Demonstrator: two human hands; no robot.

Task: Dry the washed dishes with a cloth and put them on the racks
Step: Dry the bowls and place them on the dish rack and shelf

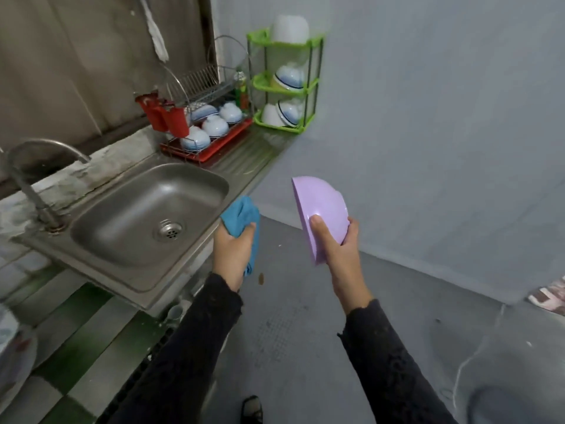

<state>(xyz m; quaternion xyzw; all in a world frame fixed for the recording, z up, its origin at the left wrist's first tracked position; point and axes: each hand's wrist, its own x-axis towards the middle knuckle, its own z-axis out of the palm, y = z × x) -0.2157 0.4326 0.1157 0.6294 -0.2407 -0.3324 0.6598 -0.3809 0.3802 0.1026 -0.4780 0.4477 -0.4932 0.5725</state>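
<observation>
Thumb on its outer wall, fingers curled behind, my right hand (339, 250) holds the lilac plastic bowl (321, 197) on edge in mid-air beside the sink (122, 237), likely presenting it for wiping. My left hand (234, 250) bunches the blue cloth (241, 211) just apart.

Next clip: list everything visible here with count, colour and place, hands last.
lilac bowl: one, lilac, tilted on edge, in right hand
cloth: one, blue, bunched in left hand
sink: one, steel, left
tap: one, grey metal, at the sink's far left
wire rack: one, metal on red tray, behind sink
rack bowls: several, white and blue, upside down in wire rack
cutlery holders: two, red, on wire rack's left end
corner rack: one, green, three tiers holding bowls, by wall
left hand: grips cloth
right hand: holds lilac bowl
</observation>
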